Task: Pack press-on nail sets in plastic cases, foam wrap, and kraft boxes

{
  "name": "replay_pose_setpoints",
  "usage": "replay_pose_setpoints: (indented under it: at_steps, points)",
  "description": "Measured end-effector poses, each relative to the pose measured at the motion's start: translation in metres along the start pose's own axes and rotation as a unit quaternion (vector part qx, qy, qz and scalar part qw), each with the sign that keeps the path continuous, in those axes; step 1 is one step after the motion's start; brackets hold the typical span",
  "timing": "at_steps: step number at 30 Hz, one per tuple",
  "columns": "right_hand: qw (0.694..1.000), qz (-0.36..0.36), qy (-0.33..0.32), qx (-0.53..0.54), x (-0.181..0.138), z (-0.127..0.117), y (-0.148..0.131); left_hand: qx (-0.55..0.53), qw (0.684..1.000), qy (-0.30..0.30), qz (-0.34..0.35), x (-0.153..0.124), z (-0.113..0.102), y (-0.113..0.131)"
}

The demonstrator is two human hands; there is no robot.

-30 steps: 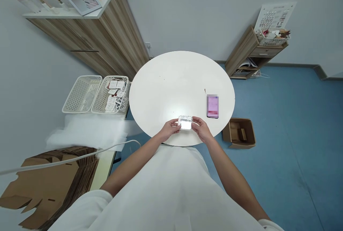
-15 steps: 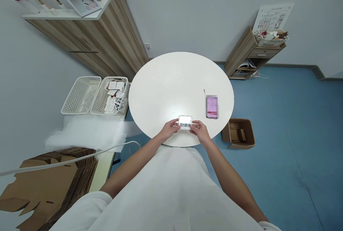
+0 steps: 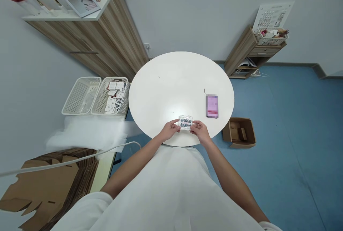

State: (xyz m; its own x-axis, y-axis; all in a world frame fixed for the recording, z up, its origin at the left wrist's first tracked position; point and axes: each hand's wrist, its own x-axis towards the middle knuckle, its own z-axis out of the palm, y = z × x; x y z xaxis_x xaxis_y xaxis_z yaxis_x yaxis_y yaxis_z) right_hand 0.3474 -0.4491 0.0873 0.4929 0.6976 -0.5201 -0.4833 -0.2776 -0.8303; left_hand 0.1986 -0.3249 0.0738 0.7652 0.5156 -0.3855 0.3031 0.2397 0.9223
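A small clear plastic case of press-on nails (image 3: 185, 121) is held up near the front edge of the round white table (image 3: 171, 80). Two rows of small dark and bluish nails show through its lid. My left hand (image 3: 170, 130) pinches the case's left side between thumb and fingers. On the opposite side, my right hand (image 3: 199, 131) grips it the same way. Whether the case touches the tabletop, I cannot tell. A phone with a pinkish, blurred screen (image 3: 212, 106) lies to the right of my hands.
Left of the table stand a white basket of cards (image 3: 109, 97) and another white basket (image 3: 81, 95). Flattened cardboard boxes (image 3: 50, 184) are stacked at lower left, with a white hose (image 3: 80, 158) above. An open cardboard box (image 3: 239, 132) is on the floor at right.
Bright glare has left the case's lid, so both rows of nails now show; the case seems slightly tilted. Both hands keep their grip in nearly the same place.
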Motion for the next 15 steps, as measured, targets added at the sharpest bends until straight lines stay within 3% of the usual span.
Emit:
replay_pose_setpoints:
  at_steps: [11,15]
  points:
    - [1.000,-0.016,0.015,-0.006,0.008,-0.002,0.005,0.038,0.999,0.004,0.011,0.005,-0.003,-0.001]
    - [1.000,-0.005,0.010,-0.005,0.008,-0.006,0.008,0.158,0.986,0.025,0.051,0.001,-0.013,0.005]
